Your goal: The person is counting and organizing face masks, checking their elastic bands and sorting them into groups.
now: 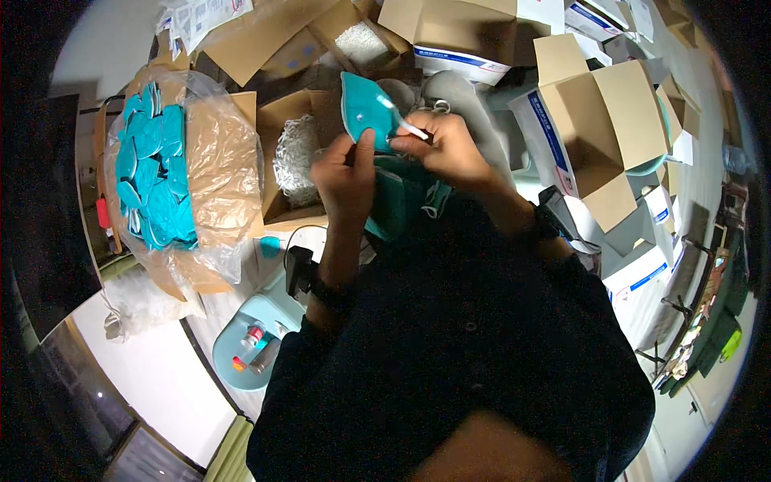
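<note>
Between both hands I hold up a teal folded face mask [365, 103] with a pale edge. My left hand [348, 170] pinches its lower edge between thumb and fingers. At the mask's right side, my right hand [446, 149] has its fingers closed on a white elastic strap [409, 127]. The strap lies against the mask; whether it is joined there I cannot tell. Below my hands, more teal material [391, 197] rests in front of me, with a white loop [434, 202] at its right.
On the left, a plastic-lined box [229, 169] holds many teal masks [157, 173]. Beside it, a carton contains tangled white elastic [295, 161]. Open cardboard boxes [598, 136] stand at the right and back. A pale blue stool [229, 349] with bottles is at lower left.
</note>
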Motion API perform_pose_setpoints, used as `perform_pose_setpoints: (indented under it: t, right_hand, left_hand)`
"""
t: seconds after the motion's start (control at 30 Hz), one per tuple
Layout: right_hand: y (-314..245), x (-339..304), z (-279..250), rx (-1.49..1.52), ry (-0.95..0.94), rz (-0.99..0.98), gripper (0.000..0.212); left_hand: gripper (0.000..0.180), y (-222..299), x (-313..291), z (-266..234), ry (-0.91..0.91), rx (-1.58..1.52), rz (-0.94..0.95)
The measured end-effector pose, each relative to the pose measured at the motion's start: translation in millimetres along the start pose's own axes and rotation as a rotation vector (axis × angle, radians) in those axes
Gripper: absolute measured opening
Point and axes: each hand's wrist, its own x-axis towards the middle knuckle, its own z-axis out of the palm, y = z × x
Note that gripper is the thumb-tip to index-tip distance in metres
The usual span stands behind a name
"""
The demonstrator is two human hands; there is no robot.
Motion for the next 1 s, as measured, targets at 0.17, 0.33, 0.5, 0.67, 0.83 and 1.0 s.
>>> perform_pose_setpoints:
  t: [0.17, 0.33, 0.5, 0.67, 0.83, 1.0]
  right_hand:
    - [2, -10, -8, -0.114, -0.038, -0.094, 0.007]
    - [12, -20, -14, -0.226, 0.094, -0.019, 0.01]
    - [12, -10, -3, -0.468, -0.21, 0.0, 0.034]
    - [-9, -20, -68, -0.602, -0.268, 0.055, 0.048]
    - [45, -37, -60, -0.603, -0.225, -0.167, 0.041]
    - [47, -31, -53, -0.294, -0.195, 0.16, 0.029]
  left_hand:
    - [0.022, -53, 16, -27, 0.234, 0.253, 0.068]
    - [0.015, -62, 35, -76, 0.237, -0.089, -0.065]
    - [0.016, -51, 34, -66, 0.054, -0.197, -0.011]
    - [0.021, -70, 18, -79, 0.076, -0.569, -0.423]
    - [0.025, -46, 10, -56, 0.012, -0.574, -0.752]
    - [0.023, -45, -5, -37, -0.447, -0.069, -0.25]
